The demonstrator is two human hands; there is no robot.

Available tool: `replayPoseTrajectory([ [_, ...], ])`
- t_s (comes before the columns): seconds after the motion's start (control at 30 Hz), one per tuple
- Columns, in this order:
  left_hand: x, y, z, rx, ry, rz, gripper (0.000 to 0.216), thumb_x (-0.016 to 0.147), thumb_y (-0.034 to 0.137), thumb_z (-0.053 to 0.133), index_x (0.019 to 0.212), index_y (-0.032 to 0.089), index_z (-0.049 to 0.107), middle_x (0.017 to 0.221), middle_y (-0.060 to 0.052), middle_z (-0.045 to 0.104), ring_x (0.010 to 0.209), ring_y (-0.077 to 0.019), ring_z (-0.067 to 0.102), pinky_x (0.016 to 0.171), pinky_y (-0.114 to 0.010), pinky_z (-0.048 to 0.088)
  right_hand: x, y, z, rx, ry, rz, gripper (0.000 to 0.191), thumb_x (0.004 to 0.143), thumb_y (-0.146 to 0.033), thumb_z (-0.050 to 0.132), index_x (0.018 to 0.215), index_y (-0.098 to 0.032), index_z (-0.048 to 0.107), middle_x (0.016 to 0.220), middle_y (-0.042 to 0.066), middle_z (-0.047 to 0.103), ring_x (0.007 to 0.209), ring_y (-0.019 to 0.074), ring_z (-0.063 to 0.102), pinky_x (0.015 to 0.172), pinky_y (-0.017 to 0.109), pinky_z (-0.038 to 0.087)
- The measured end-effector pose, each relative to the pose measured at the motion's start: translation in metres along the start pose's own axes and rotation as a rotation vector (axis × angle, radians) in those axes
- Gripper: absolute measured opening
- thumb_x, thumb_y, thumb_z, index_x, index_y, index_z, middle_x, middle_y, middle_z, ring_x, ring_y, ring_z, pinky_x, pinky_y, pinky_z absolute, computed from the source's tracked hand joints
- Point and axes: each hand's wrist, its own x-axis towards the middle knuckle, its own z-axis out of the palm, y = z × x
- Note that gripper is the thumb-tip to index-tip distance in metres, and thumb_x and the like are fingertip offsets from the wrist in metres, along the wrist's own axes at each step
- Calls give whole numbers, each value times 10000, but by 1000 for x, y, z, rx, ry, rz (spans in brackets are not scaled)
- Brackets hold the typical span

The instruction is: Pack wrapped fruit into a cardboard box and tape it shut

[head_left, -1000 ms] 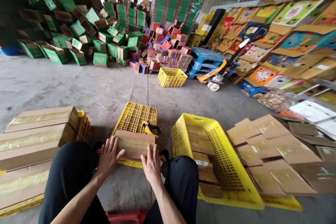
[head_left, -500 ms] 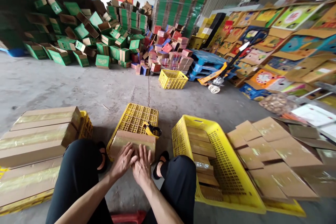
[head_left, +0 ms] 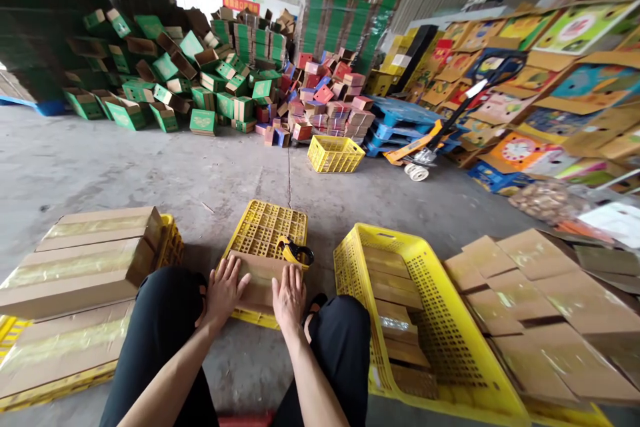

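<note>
A brown cardboard box [head_left: 261, 278] lies across the near part of an upturned yellow plastic crate [head_left: 273, 220], between my knees. My left hand [head_left: 223, 290] rests at the box's left end, fingers spread. At its right end lies my right hand [head_left: 290, 293], fingers stretched out along the top. Neither hand is closed round anything. Just beyond the box, a yellow and black tape dispenser [head_left: 296, 251] sits on the right side of the crate. The box's near side is partly behind my hands.
To the left, long taped boxes [head_left: 90, 260] are stacked on yellow crates. A large yellow crate [head_left: 430, 293] on the right holds several boxes, with flatter cartons [head_left: 545, 293] beside it. Farther off stand a small yellow crate [head_left: 336, 155], a pallet jack [head_left: 425, 150] and blue pallets [head_left: 400, 113].
My hands have moved apart from the middle of the box to its two ends. The box now sits squarer on the crate, and the view has shifted slightly.
</note>
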Motion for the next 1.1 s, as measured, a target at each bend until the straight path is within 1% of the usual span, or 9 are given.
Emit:
replayPoseTrajectory([
  [0.17, -3, 6, 2, -16, 41, 32, 698, 1095, 630, 319, 1547, 176, 597, 1632, -189, 528, 1567, -413, 401, 1232, -647, 352, -8, -7, 9, -22, -34, 25, 710, 1100, -496, 411, 1638, -33, 434, 1722, 265, 319, 1618, 422, 296, 1276, 661, 268],
  [0.33, -9, 23, 5, -150, -75, 270, 646, 1107, 597, 350, 1595, 218, 537, 1647, -138, 525, 1545, -319, 460, 1251, -523, 380, -17, -29, 15, -10, -96, -316, 639, 1083, -328, 457, 1705, -256, 329, 1728, 138, 396, 1604, 362, 343, 1295, 645, 245],
  [0.43, -10, 27, 6, -156, -114, 300, 641, 1110, 594, 350, 1625, 241, 494, 1620, -119, 562, 1519, -300, 496, 1250, -501, 382, -19, -35, 15, 10, -87, -382, 652, 1091, -343, 462, 1715, -309, 278, 1715, 99, 433, 1587, 320, 376, 1307, 596, 251],
  [0.6, -1, 3, 2, -135, -78, 245, 627, 1107, 604, 325, 1549, 246, 589, 1587, -119, 598, 1490, -317, 536, 1220, -522, 425, -12, -13, 12, 73, -77, -206, 544, 1130, -422, 388, 1660, -310, 438, 1725, 85, 415, 1603, 314, 361, 1295, 597, 271],
  [0.7, 4, -19, 4, -138, -7, 65, 649, 1111, 594, 289, 1507, 203, 624, 1622, -155, 550, 1529, -368, 481, 1220, -619, 406, -9, 13, 17, 77, -13, 69, 595, 1129, -466, 338, 1644, -203, 479, 1728, 180, 377, 1591, 396, 369, 1241, 651, 336],
  [0.77, 4, -32, 7, -210, 22, -9, 652, 1117, 568, 279, 1547, 182, 580, 1634, -152, 537, 1568, -333, 434, 1236, -559, 421, -7, 29, 23, 134, 0, 162, 677, 1129, -492, 285, 1670, -102, 405, 1700, 249, 395, 1569, 391, 413, 1214, 598, 409],
  [0.93, 4, -42, 15, -339, -30, 24, 623, 1131, 504, 224, 1556, 209, 572, 1586, -106, 598, 1587, -260, 411, 1253, -464, 435, -4, 45, 30, 242, -101, 112, 714, 1127, -475, 276, 1698, -46, 297, 1694, 239, 411, 1580, 306, 417, 1228, 460, 439],
  [1.03, 0, -32, 12, -242, -38, 19, 665, 1120, 567, 226, 1525, 201, 606, 1587, -159, 584, 1572, -332, 422, 1226, -567, 429, -9, 39, 22, 199, -102, 160, 701, 1123, -460, 314, 1697, -58, 310, 1714, 258, 358, 1587, 360, 393, 1218, 552, 429],
  [1.1, -8, -21, 8, -117, -2, -29, 747, 1093, 660, 271, 1574, 163, 552, 1658, -226, 478, 1588, -416, 364, 1209, -681, 375, -17, 29, 17, 120, -82, 157, 692, 1114, -475, 370, 1697, -103, 337, 1750, 249, 275, 1619, 416, 301, 1227, 660, 360],
])
